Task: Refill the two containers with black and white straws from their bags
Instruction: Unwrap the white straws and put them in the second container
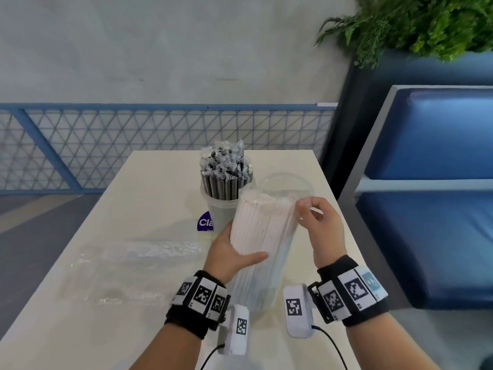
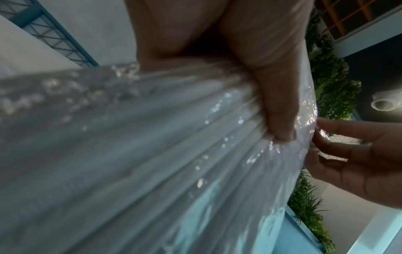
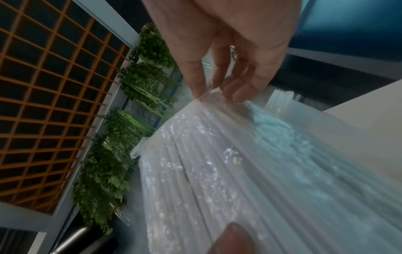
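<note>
— Where's the bag of white straws point(image 1: 262, 241)?
— Left hand point(image 1: 229, 252) wraps its middle; right hand point(image 1: 318, 225) pinches the top edge, beside the empty container point(image 1: 286, 182).
— Room?
— Table point(image 1: 149, 182) bare farther left.

Café or restaurant seating area. Blue padded booth bench point(image 1: 432, 145) at right of frame, cream rectangular table point(image 1: 149, 209) centre, clear cup of wrapped black straws point(image 1: 226, 182) on it. Green fern planter point(image 1: 416, 25) upper right.

Black wristbands point(image 1: 198, 297) on both wrists, 3 white fiducial tags each; white cameras point(image 1: 297, 311) (black cables trailing).
</note>
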{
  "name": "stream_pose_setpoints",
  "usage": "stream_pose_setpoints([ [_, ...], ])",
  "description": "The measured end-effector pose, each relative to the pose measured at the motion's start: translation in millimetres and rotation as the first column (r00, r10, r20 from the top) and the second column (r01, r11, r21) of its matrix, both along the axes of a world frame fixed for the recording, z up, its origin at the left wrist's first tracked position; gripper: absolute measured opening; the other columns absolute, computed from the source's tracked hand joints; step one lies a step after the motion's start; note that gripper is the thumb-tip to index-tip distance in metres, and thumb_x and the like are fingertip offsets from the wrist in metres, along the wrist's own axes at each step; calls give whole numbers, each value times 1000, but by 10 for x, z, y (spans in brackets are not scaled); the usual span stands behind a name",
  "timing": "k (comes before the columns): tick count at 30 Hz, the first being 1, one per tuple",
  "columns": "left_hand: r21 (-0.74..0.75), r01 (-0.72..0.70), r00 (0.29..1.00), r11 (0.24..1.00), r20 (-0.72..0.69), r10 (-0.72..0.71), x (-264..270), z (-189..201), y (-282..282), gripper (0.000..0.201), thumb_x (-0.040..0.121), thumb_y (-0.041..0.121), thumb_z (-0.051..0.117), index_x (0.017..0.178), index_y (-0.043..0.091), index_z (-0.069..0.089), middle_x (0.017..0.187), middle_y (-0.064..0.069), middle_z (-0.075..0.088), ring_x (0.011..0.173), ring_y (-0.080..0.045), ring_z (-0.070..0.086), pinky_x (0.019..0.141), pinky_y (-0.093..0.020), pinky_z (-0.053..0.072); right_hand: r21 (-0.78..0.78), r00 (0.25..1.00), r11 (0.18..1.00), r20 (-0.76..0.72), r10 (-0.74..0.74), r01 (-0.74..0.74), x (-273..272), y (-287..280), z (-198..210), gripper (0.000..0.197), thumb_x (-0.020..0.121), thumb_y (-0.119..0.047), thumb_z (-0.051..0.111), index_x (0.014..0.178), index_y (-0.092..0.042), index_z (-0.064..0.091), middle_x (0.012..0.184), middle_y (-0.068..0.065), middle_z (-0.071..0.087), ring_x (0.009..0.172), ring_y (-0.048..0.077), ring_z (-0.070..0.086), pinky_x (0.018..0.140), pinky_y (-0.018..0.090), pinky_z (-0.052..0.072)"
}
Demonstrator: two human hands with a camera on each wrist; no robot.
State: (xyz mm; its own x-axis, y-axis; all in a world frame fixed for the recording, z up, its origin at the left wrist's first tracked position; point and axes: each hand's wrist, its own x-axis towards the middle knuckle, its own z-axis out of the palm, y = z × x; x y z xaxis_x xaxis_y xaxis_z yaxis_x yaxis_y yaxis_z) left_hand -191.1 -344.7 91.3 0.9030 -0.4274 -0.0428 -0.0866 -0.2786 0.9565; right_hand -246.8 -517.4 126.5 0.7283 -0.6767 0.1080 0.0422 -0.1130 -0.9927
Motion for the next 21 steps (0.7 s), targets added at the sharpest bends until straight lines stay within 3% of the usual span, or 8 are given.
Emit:
stream_pose_setpoints([
  [5, 0, 0, 1000, 1000, 16, 0, 99, 28, 103, 72, 55, 25, 88, 115, 30, 48, 103, 13, 59, 101, -9, 55, 76, -17, 44, 202, 985, 965, 74, 157, -168, 0, 77, 206, 15, 93, -14, 51, 87, -1, 58, 73, 8, 59, 65, 13, 60, 66, 22, 54],
  [9, 17, 49, 999, 999, 17, -49, 168, 48, 139, 75, 53, 26, 89, 113, 33, 45, 100, 20, 56, 100, -7, 55, 75, -14, 42, 621, 966, 750, 238, 99, -230, 86, 105, 449, 16, 94, -13, 49, 81, -8, 56, 69, 1, 54, 57, 5, 60, 63, 17, 56],
  [11, 7, 53, 999, 999, 4, -53, 187, 32, 145, 76, 52, 24, 89, 112, 33, 44, 100, 20, 56, 103, -10, 55, 82, -21, 44, 644, 957, 725, 282, 72, -244, 115, 155, 506, 6, 92, -14, 52, 90, -9, 55, 74, 2, 58, 61, 7, 63, 64, 18, 56],
  [13, -3, 55, 999, 999, 2, -54, 209, 16, 154, 75, 52, 23, 89, 112, 33, 44, 102, 18, 56, 104, -11, 54, 84, -24, 43, 456, 963, 862, 242, 117, -220, 125, 227, 479, 16, 89, -15, 58, 103, -10, 52, 83, 3, 63, 71, 13, 64, 68, 20, 55],
  [15, 8, 75, 997, 997, 31, -76, 231, 11, 165, 76, 53, 26, 89, 113, 33, 44, 103, 19, 56, 105, -10, 54, 81, -19, 43, 23, 982, 986, 93, 162, -164, 106, 285, 465, 21, 84, -18, 65, 103, -13, 57, 95, -1, 67, 80, 15, 63, 72, 17, 51],
  [16, 15, 90, 995, 996, 44, -90, 245, 18, 172, 76, 53, 27, 89, 114, 33, 44, 103, 20, 56, 104, -8, 54, 78, -15, 42, -224, 985, 960, 9, 173, -166, 105, 304, 485, 17, 83, -20, 67, 99, -19, 61, 102, -6, 68, 84, 13, 61, 75, 14, 46],
  [18, 14, 125, 990, 992, 65, -126, 270, 71, 189, 76, 53, 29, 88, 115, 33, 44, 105, 20, 57, 102, -4, 55, 77, -11, 42, -581, 978, 787, -104, 182, -208, 132, 326, 588, 17, 84, -23, 64, 100, -30, 63, 113, -19, 62, 93, 6, 55, 82, 12, 38],
  [21, 15, 147, 983, 989, 107, -148, 341, 209, 212, 76, 53, 29, 88, 118, 27, 48, 109, 13, 60, 102, -5, 56, 81, -16, 44, -678, 971, 696, -131, 202, -237, 238, 307, 809, 30, 91, -25, 55, 120, -28, 58, 113, -19, 56, 98, 1, 52, 84, 5, 34],
])
